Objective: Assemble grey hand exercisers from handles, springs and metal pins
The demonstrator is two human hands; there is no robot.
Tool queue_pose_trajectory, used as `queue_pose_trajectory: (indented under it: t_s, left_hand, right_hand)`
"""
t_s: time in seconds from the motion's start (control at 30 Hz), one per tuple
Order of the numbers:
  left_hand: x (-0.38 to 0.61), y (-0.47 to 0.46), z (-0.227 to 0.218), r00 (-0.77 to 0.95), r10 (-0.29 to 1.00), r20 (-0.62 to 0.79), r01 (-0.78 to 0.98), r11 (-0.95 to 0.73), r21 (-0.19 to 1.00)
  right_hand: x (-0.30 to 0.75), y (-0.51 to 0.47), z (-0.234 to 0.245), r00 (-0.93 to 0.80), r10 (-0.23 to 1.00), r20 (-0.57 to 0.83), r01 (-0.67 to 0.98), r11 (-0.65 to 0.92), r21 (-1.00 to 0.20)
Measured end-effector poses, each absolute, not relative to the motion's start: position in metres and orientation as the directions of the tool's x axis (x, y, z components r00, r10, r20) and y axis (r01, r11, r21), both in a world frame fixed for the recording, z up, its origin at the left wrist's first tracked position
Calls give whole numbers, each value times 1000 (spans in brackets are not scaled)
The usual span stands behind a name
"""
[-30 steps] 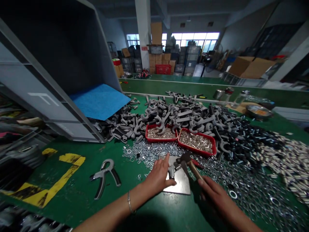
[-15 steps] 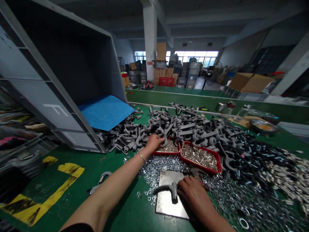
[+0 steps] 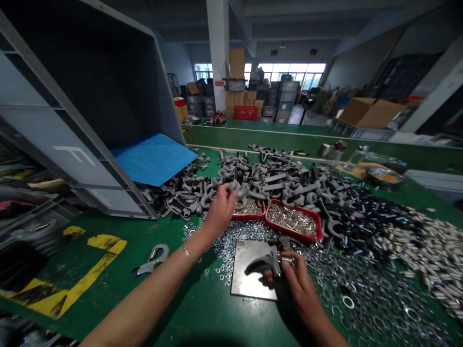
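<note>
Grey part in the left hand, grey handle in the right hand.
The left fingers are closed on one part by the left one of two red trays; the right fingers pinch one handle, with one spring, over one metal plate. Green table shows along the plate's left and near edges. Small rings crowd behind it, and one hammer lies at its far right corner. A big pile, too many to count, blocks the space behind the trays. One grey box stands left.
</note>
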State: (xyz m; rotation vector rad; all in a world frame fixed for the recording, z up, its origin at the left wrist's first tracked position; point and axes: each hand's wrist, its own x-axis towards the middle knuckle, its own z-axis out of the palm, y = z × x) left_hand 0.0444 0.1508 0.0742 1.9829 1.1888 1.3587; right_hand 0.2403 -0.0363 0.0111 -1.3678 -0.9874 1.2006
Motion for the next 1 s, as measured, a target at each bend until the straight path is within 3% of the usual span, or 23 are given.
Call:
queue_pose_trajectory:
  t_s: [0.07,0.1,0.23,0.3,0.4,0.47,0.53,0.77,1.0]
  left_hand:
    - [33,107,75,455,814,362,423,-555,716]
    - [28,87,73,520,807,279,405,-521,752]
    - [23,24,50,445,893,60,145,-138,980]
    - [31,2,37,422,906,-32,30,22,999]
    - [47,-24,23,400,911,-102,24,101,995]
    - [56,-35,20,371,918,-140,46,133,990]
    - [61,-43,21,352,920,-174,62,162,985]
    - [65,-52,21,352,918,-181,118,148,982]
    - [69,-58,26,331,943,28,320,-140,937]
  right_hand:
    - [242,-42,16,226,957,-182,-165,-147,-975]
    - [244,-46,17,245,948,-205,-224,-150,-963]
    - [246,-62,18,58,923,-381,-420,-323,-848]
    - [242,-72,19,-17,922,-387,-284,-376,-882]
    - [233,-85,24,111,983,-145,208,-166,-964]
    - [227,-91,29,102,994,46,484,-10,-875]
    - [222,-96,32,22,993,116,608,78,-790]
    - [215,-103,32,-88,991,96,729,130,-672]
    - [213,-109,24,5,994,114,607,87,-790]
